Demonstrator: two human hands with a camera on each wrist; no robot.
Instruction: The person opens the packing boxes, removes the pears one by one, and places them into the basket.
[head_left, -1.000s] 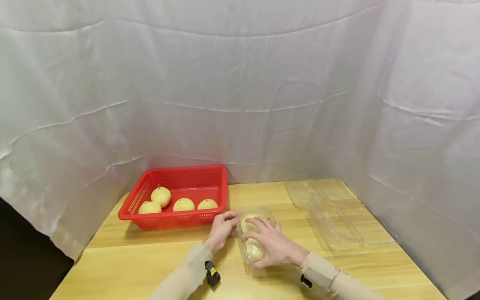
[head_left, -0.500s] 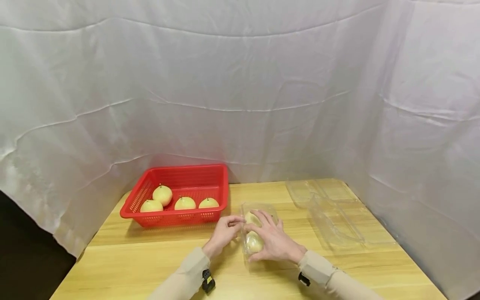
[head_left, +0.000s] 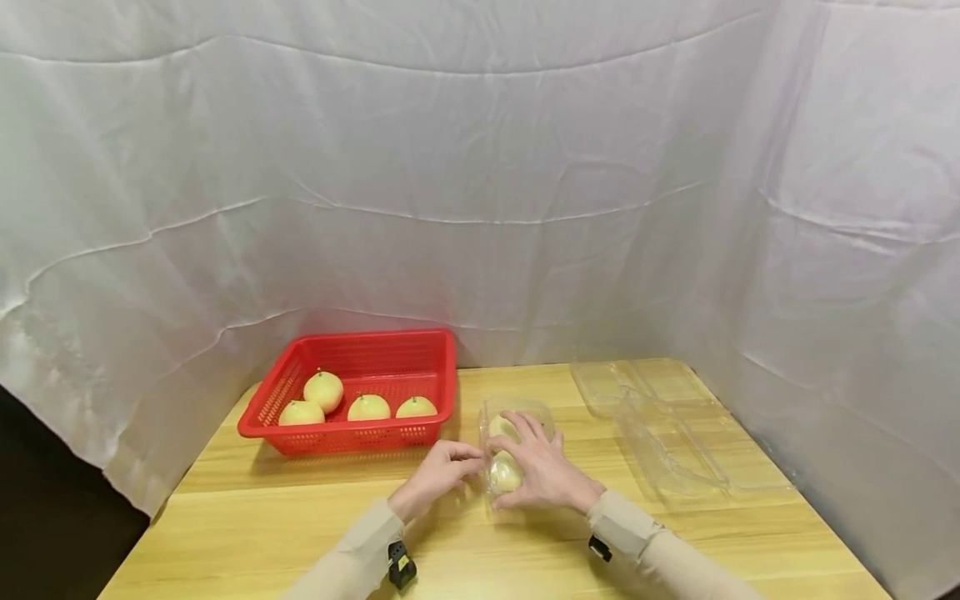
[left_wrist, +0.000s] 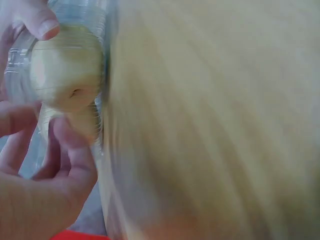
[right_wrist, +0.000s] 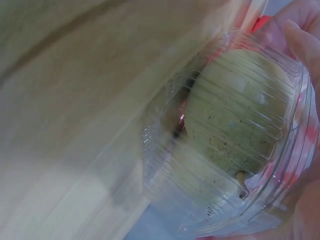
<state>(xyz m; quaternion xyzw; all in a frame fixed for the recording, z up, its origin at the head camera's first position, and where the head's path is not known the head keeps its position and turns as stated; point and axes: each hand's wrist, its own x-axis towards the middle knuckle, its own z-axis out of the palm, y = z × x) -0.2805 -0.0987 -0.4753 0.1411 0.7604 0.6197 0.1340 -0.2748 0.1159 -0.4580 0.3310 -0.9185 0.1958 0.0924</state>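
A clear plastic clamshell box (head_left: 517, 408) lies on the table with two pale yellow pears (head_left: 504, 473) inside, its lid over them. My right hand (head_left: 543, 467) spreads across the lid from the right and grips the box, fingers on its far part and thumb at the near end. At the left rim, my left hand (head_left: 442, 475) has bent fingers and thumb at the edge, seeming to pinch it. In the left wrist view, the left fingertips (left_wrist: 65, 132) are close to the pears. The right wrist view shows a stemmed pear (right_wrist: 235, 110) through the ribbed plastic.
A red plastic basket (head_left: 442, 358) with several pears (head_left: 323, 392) stands at the back left. More clear plastic containers (head_left: 667, 450) lie open at the right of the wooden table (head_left: 247, 533). Grey-white curtains (head_left: 480, 183) hang behind and at the sides.
The box has slid slightly away from me with my right hand on it. My left hand has moved down along the left rim, toward me.
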